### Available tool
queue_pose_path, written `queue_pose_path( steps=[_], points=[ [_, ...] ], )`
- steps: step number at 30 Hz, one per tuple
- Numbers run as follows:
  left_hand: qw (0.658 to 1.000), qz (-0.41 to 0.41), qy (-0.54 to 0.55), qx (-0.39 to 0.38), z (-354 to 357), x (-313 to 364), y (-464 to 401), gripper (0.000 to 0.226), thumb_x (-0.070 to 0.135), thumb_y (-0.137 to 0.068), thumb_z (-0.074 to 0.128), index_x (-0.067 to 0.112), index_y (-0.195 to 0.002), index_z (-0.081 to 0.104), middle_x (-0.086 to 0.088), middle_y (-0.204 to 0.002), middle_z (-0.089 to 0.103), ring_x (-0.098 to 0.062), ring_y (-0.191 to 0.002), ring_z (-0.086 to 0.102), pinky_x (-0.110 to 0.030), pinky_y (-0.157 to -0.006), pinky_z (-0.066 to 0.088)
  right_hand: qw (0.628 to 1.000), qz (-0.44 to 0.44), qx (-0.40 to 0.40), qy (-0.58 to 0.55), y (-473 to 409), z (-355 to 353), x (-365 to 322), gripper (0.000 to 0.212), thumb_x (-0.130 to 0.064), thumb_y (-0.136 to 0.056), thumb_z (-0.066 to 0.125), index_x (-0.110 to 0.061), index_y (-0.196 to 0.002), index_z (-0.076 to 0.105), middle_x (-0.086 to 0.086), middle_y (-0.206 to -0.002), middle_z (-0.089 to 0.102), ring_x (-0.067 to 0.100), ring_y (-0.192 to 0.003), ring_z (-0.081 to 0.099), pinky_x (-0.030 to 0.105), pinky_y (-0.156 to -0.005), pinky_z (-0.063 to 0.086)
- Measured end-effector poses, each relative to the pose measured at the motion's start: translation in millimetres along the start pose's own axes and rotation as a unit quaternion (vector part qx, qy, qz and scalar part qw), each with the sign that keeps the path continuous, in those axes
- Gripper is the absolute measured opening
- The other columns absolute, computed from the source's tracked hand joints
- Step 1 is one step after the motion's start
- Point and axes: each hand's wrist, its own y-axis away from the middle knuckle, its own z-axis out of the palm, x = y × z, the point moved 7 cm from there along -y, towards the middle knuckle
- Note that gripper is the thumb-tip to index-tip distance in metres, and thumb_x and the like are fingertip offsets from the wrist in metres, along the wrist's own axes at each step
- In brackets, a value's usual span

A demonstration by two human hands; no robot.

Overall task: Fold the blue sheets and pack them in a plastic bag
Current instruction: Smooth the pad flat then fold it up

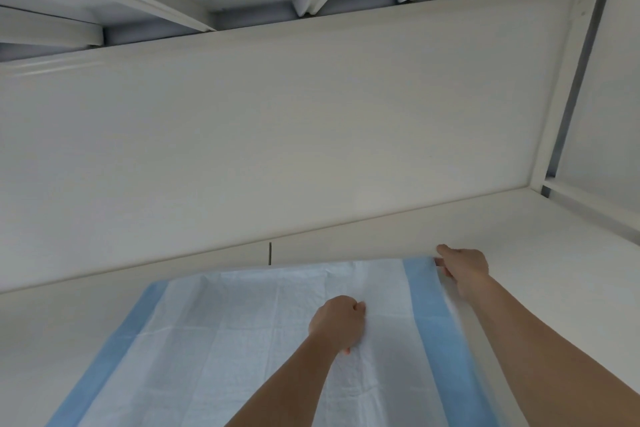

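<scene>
A blue sheet (242, 329) lies spread flat on the white table (52, 340), pale in the middle with darker blue bands along its left and right sides. My right hand (462, 269) pinches the sheet's far right corner, which is lifted slightly off the table. With curled fingers, my left hand (337, 322) rests on the pale middle of the sheet, a little right of centre. No plastic bag is in view.
A tall white panel (277, 132) rises behind the table's far edge. White frame bars and grey gaps (242, 15) run above it. A white upright post (561, 87) stands at the right.
</scene>
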Motion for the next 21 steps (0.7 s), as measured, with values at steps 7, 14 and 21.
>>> queue_pose_path(
  steps=[7, 14, 21],
  points=[
    [1.0, -0.001, -0.008, 0.002, 1.5, 0.2, 0.7, 0.042, 0.034, -0.1, 0.029, 0.018, -0.063, 0.039, 0.002, -0.053, 0.047, -0.01, -0.04, 0.051, -0.026, -0.071, 0.049, 0.994, -0.011, -0.045, 0.099, 4.0, 17.5, -1.3, 0.022, -0.018, -0.07, 0.077, -0.007, -0.07, 0.059, 0.008, -0.069, 0.057, 0.025, -0.063, 0.055, 0.03, -0.062, 0.046],
    [1.0, -0.001, 0.0, -0.004, 1.4, -1.5, 1.1, 0.042, 0.035, -0.1, 0.028, 0.019, -0.063, 0.039, 0.003, -0.052, 0.046, -0.011, -0.042, 0.051, -0.027, -0.073, 0.049, 0.994, -0.04, 0.022, 0.096, 2.3, 7.9, 3.5, 0.03, -0.022, -0.078, 0.062, -0.011, -0.055, 0.048, 0.01, -0.058, 0.05, 0.024, -0.053, 0.047, 0.027, -0.054, 0.033],
    [1.0, 0.002, -0.006, 0.018, 1.0, -2.8, -1.2, 0.042, 0.035, -0.099, 0.029, 0.02, -0.062, 0.039, 0.003, -0.053, 0.047, -0.012, -0.046, 0.052, -0.029, -0.074, 0.051, 0.994, -0.053, 0.077, -0.062, 13.6, -3.1, 1.1, 0.022, -0.006, -0.087, 0.057, -0.01, -0.106, 0.067, 0.007, -0.088, 0.062, 0.02, -0.072, 0.056, 0.023, -0.055, 0.04]
  ],
)
